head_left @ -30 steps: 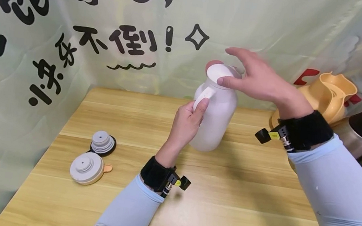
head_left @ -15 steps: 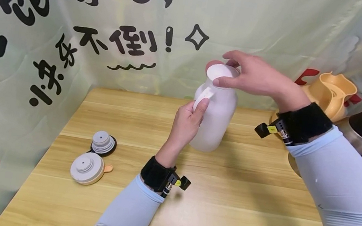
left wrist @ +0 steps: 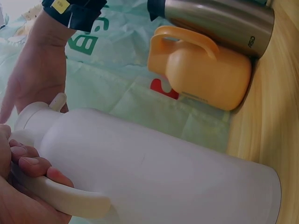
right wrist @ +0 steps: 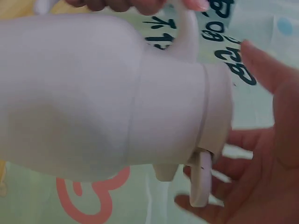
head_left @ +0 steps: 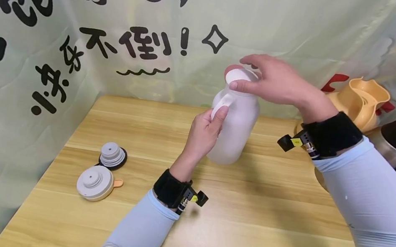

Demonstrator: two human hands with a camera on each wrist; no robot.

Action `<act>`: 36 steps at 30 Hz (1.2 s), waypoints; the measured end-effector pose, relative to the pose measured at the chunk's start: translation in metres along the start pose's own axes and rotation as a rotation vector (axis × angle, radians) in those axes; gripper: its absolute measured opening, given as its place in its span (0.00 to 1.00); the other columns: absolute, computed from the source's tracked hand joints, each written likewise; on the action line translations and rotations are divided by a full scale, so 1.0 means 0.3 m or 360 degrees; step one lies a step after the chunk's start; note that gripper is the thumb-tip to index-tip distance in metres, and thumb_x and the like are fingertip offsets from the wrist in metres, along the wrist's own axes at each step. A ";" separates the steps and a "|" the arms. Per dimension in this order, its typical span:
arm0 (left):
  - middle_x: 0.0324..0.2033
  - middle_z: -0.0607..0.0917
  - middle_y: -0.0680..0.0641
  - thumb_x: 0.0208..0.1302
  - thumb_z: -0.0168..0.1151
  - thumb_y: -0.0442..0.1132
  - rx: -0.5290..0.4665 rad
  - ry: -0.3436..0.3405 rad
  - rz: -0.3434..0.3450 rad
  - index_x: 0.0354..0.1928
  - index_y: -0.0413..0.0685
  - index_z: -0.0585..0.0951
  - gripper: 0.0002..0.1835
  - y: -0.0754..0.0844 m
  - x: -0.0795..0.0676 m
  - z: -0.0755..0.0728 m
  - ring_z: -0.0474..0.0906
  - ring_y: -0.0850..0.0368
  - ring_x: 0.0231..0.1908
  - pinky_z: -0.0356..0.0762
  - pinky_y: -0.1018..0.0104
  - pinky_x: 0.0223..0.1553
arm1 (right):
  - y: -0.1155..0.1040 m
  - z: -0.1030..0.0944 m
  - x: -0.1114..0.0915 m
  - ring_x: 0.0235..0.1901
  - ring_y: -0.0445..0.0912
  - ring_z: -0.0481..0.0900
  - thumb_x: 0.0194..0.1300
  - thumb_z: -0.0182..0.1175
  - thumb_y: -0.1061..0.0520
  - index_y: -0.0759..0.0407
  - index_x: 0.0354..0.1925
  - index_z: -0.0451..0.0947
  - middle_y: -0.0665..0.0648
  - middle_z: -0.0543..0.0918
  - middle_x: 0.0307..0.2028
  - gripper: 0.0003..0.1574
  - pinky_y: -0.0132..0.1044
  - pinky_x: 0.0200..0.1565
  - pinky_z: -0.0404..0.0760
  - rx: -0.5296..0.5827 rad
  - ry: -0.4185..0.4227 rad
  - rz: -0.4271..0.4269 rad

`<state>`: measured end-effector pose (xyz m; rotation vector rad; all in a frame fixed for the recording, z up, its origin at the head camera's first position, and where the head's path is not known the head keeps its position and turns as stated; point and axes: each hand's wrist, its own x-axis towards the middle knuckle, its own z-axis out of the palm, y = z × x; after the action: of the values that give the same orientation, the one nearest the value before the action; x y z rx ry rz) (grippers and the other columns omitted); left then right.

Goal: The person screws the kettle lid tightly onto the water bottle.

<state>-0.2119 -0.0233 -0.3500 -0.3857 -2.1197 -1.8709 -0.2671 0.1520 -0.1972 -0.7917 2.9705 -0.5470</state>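
A white thermos jug (head_left: 233,124) stands upright on the wooden table near the back cloth. My left hand (head_left: 202,134) grips its handle (left wrist: 70,198), fingers wrapped round it and thumb on top. My right hand (head_left: 277,82) is at the jug's white lid (head_left: 240,75), thumb along the near side and fingers over the far side. In the right wrist view the thumb stands apart from the lid, and the bent fingers lie partly hidden behind it. A small lever (right wrist: 201,182) sticks out of the lid beside the spout (right wrist: 166,171).
Two grey stoppers lie on the table (head_left: 152,235) at left, one with a black ring (head_left: 112,156), the other with an orange tab (head_left: 94,183). At right stand an orange jug (left wrist: 205,70) and a steel jug (left wrist: 219,21) with black top. Printed cloth (head_left: 292,22) hangs behind.
My right hand has shifted slightly left over the lid, its fingers bending more around it. The left hand and the jug have stayed in place.
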 end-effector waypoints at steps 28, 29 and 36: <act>0.15 0.69 0.46 0.70 0.51 0.59 0.0011 -0.0009 -0.0009 0.22 0.44 0.71 0.27 0.000 0.004 -0.002 0.67 0.53 0.19 0.64 0.63 0.22 | -0.008 0.050 0.001 0.55 0.59 0.64 0.52 0.54 0.19 0.62 0.63 0.64 0.68 0.68 0.56 0.59 0.57 0.55 0.68 -0.0023 0.0118 0.0205; 0.15 0.70 0.46 0.70 0.50 0.60 0.0017 -0.0008 -0.0007 0.22 0.44 0.71 0.28 0.000 0.004 -0.002 0.67 0.53 0.19 0.65 0.63 0.22 | -0.011 0.050 0.000 0.55 0.59 0.64 0.52 0.54 0.19 0.62 0.64 0.64 0.68 0.68 0.57 0.60 0.57 0.55 0.68 -0.0015 0.0118 0.0215; 0.15 0.70 0.46 0.70 0.50 0.60 0.0013 0.0000 -0.0003 0.21 0.46 0.71 0.27 -0.003 0.003 -0.001 0.67 0.53 0.19 0.64 0.64 0.21 | -0.016 0.024 -0.006 0.62 0.58 0.65 0.56 0.62 0.28 0.56 0.73 0.51 0.65 0.64 0.67 0.60 0.59 0.60 0.67 0.0271 0.0025 0.0072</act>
<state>-0.2131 -0.0236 -0.3503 -0.3822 -2.1277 -1.8627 -0.2625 0.1467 -0.2023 -0.7062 2.8979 -0.7937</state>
